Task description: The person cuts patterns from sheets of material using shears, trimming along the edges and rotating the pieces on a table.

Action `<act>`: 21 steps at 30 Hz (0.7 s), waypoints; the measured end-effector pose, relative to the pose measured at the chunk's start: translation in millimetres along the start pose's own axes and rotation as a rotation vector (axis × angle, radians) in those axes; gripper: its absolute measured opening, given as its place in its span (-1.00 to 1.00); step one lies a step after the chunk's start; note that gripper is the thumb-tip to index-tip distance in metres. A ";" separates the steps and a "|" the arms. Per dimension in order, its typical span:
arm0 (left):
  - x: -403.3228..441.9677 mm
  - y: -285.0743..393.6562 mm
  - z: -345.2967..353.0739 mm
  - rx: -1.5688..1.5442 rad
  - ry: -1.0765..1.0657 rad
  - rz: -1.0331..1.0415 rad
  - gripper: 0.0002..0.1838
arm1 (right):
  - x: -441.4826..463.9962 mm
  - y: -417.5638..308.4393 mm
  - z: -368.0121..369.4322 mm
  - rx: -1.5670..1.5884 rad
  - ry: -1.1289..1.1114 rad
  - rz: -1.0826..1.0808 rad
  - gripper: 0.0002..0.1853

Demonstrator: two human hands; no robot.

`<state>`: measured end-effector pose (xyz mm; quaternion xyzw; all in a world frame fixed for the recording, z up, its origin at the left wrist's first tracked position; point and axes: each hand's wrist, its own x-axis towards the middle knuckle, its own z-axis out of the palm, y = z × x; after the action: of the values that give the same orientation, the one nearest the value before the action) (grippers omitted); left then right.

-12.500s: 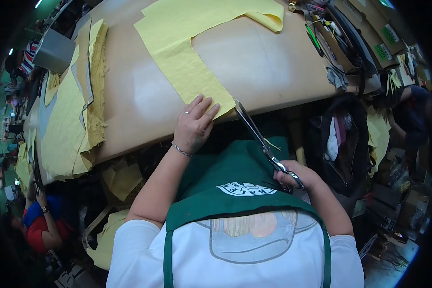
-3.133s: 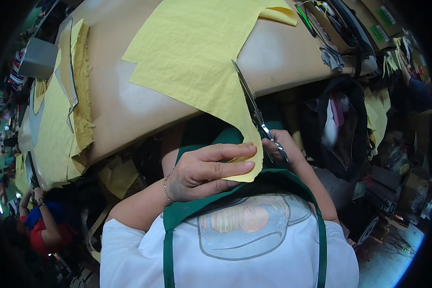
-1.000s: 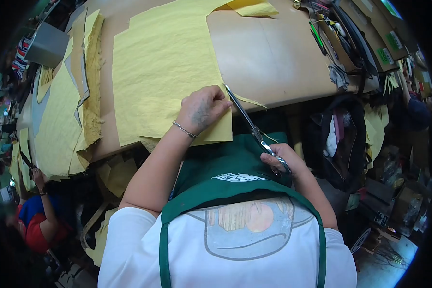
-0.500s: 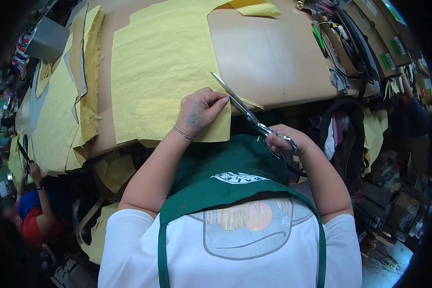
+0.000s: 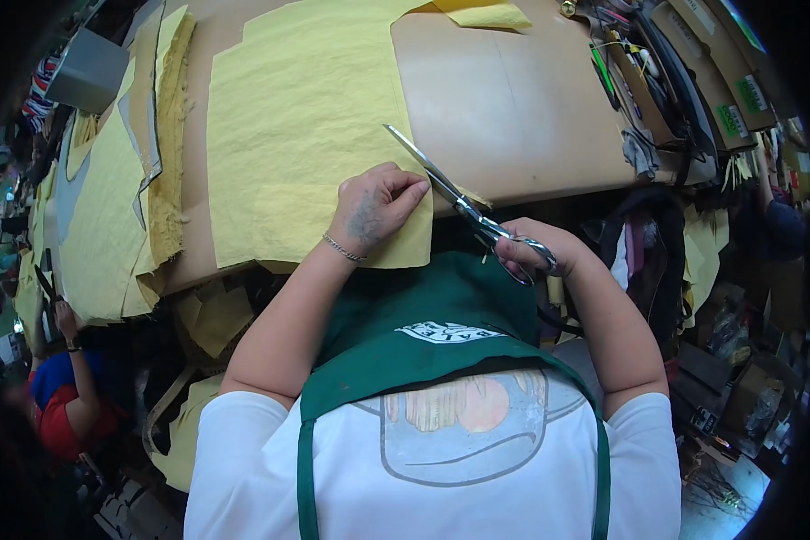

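Observation:
A large yellow sheet [image 5: 301, 108], like soft leather or thick cloth, lies over the table's front edge. My left hand [image 5: 373, 209] rests on its lower right part, with thumb and fingertips pinched together at its right edge. My right hand [image 5: 549, 245] grips the handles of long metal scissors [image 5: 443, 184]. Their blades point up and to the left, crossing the sheet's right edge just beside my left fingertips. A narrow yellow sliver shows right of the blades, partly hidden by them. How far apart the blades are is hard to make out.
Other yellow pieces [image 5: 108, 225] and a frayed strip [image 5: 169, 144] lie at the left. A grey box [image 5: 88, 72] stands behind them. Boxes and a tool tray [image 5: 634, 81] with pens sit at the right. Another person in red [image 5: 67, 414] is at far left.
The scissors and my right hand have shifted slightly up, the blade tip further over the sheet. My left hand stays in place.

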<state>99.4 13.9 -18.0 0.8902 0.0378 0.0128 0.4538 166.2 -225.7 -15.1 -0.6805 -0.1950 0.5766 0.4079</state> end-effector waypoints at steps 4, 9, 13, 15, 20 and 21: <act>-0.2 -3.0 0.3 -0.043 0.009 0.013 -0.81 | 3.5 -0.7 -0.2 -0.011 0.034 0.017 -0.27; 0.8 -2.6 -3.4 -0.080 0.014 0.031 -0.81 | -3.1 -2.7 4.2 -0.034 0.114 -0.002 -0.27; 4.8 -2.0 -4.4 -0.102 0.018 0.111 -0.83 | -8.2 6.0 16.4 0.018 0.218 -0.006 -0.36; 6.9 -0.3 0.0 -0.147 0.043 0.163 -0.83 | -12.0 9.9 23.0 0.078 0.253 0.011 -0.39; 14.0 3.4 9.7 -0.248 0.006 0.142 -0.81 | -18.6 20.8 38.4 0.119 0.380 0.065 -0.39; 14.9 6.1 10.6 -0.270 -0.012 0.106 -0.80 | -20.8 17.5 43.1 0.141 0.418 0.059 -0.38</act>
<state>115.2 2.9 -19.5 0.8219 -0.0142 0.0365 0.5683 116.6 -237.1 -15.8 -0.7603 -0.0453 0.4469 0.4692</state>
